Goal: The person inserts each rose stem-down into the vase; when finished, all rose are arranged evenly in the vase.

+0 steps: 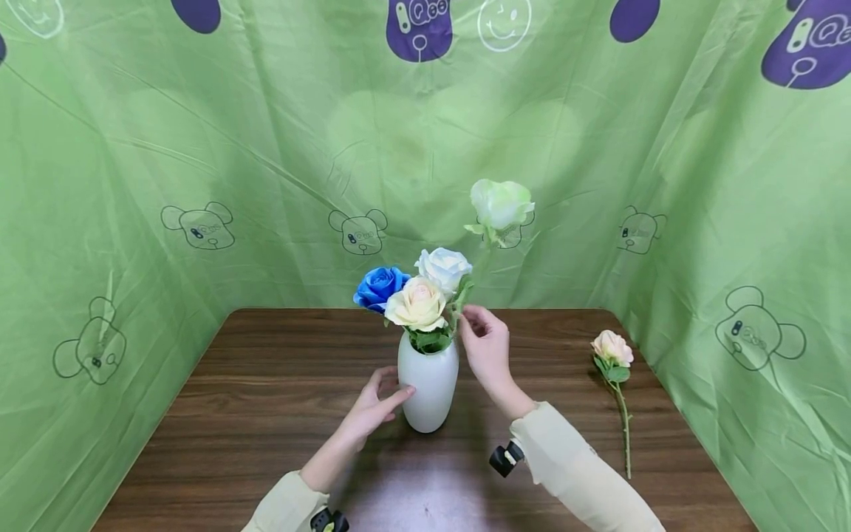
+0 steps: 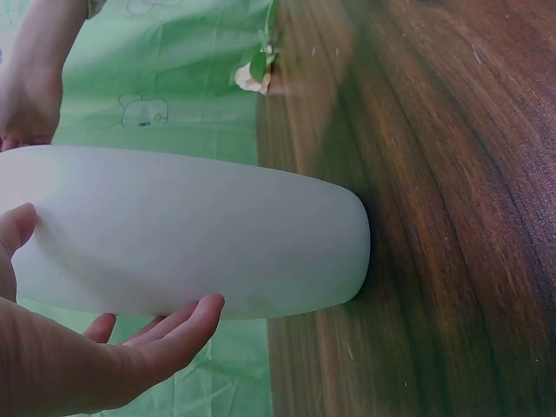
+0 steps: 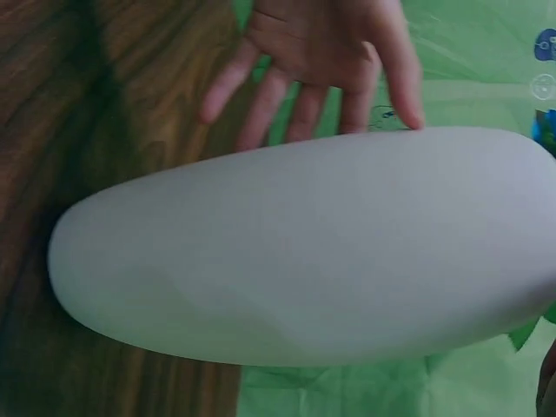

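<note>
One green rose [image 1: 501,203], probably light and soft-petalled, best held by its stem [image 1: 485,257], rises above the right hand [image 1: 487,347] pinching it, the left hand [image 1: 374,405] spread against the vase [image 1: 428,391] below.

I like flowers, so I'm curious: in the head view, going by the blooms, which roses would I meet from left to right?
Blue rose → cream rose → white rose → pale green rose → peach-pink rose.
</note>
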The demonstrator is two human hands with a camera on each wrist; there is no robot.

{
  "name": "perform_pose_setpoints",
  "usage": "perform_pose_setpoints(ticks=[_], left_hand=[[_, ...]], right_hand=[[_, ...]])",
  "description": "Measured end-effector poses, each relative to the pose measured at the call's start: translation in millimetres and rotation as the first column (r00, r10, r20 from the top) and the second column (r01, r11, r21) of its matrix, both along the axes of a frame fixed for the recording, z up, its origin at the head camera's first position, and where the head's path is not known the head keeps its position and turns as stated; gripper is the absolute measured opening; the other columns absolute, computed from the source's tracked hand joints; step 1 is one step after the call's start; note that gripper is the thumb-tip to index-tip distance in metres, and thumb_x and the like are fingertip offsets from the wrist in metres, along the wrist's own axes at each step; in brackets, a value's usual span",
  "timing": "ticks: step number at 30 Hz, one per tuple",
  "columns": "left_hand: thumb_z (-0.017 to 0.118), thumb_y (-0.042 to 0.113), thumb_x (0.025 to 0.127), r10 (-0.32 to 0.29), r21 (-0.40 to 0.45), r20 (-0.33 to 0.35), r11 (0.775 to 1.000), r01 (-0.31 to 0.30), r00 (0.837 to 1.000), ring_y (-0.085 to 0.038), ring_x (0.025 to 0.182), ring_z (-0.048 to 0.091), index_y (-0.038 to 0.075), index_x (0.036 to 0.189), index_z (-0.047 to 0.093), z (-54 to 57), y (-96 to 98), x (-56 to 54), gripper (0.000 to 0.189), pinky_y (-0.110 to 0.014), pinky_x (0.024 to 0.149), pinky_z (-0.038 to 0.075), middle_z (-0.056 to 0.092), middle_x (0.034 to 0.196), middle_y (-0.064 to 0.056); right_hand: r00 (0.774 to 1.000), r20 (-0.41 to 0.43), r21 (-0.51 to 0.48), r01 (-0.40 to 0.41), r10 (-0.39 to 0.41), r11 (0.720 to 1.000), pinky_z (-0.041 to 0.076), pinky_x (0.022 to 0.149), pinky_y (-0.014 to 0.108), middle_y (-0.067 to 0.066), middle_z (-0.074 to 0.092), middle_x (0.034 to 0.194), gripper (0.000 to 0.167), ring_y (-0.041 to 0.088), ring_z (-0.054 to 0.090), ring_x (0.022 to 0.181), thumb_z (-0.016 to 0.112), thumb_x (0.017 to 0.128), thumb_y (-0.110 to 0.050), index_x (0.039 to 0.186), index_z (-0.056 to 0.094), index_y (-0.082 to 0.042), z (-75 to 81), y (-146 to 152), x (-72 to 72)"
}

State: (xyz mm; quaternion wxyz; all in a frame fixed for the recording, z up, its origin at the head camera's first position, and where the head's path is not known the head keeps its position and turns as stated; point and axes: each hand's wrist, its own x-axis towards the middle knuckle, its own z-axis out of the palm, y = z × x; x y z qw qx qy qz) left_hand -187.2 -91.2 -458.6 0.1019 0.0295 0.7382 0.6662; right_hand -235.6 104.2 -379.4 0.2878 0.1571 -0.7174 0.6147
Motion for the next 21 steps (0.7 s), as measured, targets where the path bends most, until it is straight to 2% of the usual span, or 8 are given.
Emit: perform_pose_setpoints(ticks=[3,6,9,14,17,21], left_hand=[[0.063,0.035,0.081,0.003,-0.003,0.004,1.0,-0.003,1.0,-0.031,0.104,0.047,0.005,0.128,0.034,0.2,0.1,0.1,0.063,-0.042,0.073,0.043,0.039,0.126,-0.021],[0.064,0.036,0.08,0.009,-0.003,0.008,1.0,-0.009,1.0,-0.031,0.104,0.047,0.006,0.127,0.035,0.4,0.4,0.2,0.063,-0.042,0.073,0.044,0.039,0.125,-0.02],[0.064,0.036,0.08,0.018,0.0,0.011,1.0,-0.018,1.0,-0.03,0.103,0.047,0.007,0.127,0.036,0.4,0.9,0.1,0.062,-0.042,0.073,0.044,0.04,0.125,-0.02],[0.065,0.035,0.079,0.03,0.001,0.013,1.0,-0.03,0.999,-0.03,0.102,0.048,0.008,0.126,0.037,-0.2,1.3,-0.2,0.061,-0.044,0.074,0.044,0.04,0.124,-0.019],[0.065,0.035,0.079,0.031,0.003,0.012,1.0,-0.031,0.999,-0.03,0.102,0.048,0.008,0.126,0.037,-0.8,1.3,-0.3,0.061,-0.046,0.075,0.043,0.041,0.124,-0.019],[0.065,0.035,0.079,0.028,0.009,0.011,1.0,-0.028,1.0,-0.03,0.102,0.048,0.007,0.126,0.036,-1.5,1.1,-0.3,0.061,-0.048,0.076,0.042,0.04,0.124,-0.019]], right_hand=[[0.998,0.019,0.122,0.054,-0.057,0.991,0.04,0.053,0.021,0.006,0.059,0.072,0.009,0.013,0.048,0.061,0.061,0.078,0.003,0.084,0.066,-0.001,-7.1,-4,2.6],[0.997,0.025,0.189,0.071,-0.077,0.979,0.042,0.055,0.022,0.003,0.057,0.077,0.01,0.013,0.05,0.064,0.062,0.075,0.004,0.081,0.068,-0.002,-11.9,-5,2.7],[0.998,0.011,0.223,0.059,-0.063,0.973,0.043,0.054,0.022,0.001,0.057,0.081,0.009,0.011,0.052,0.063,0.061,0.075,0.002,0.08,0.069,-0.002,-11.0,-3,2.4],[0.996,-0.028,0.266,0.091,-0.087,0.96,0.041,0.05,0.021,-0.004,0.06,0.072,0.009,0.009,0.051,0.058,0.061,0.079,-0.008,0.077,0.07,-0.005,-2.7,3,2.4],[0.994,-0.013,0.229,0.11,-0.11,0.967,0.042,0.052,0.023,-0.003,0.062,0.071,0.01,0.01,0.053,0.059,0.064,0.08,-0.014,0.079,0.069,-0.006,3.5,8,1.6],[0.992,0.049,0.076,0.112,-0.116,0.991,0.045,0.05,0.025,0.003,0.063,0.07,0.014,0.012,0.055,0.055,0.067,0.079,-0.018,0.081,0.066,-0.004,10.4,14,0.5]])
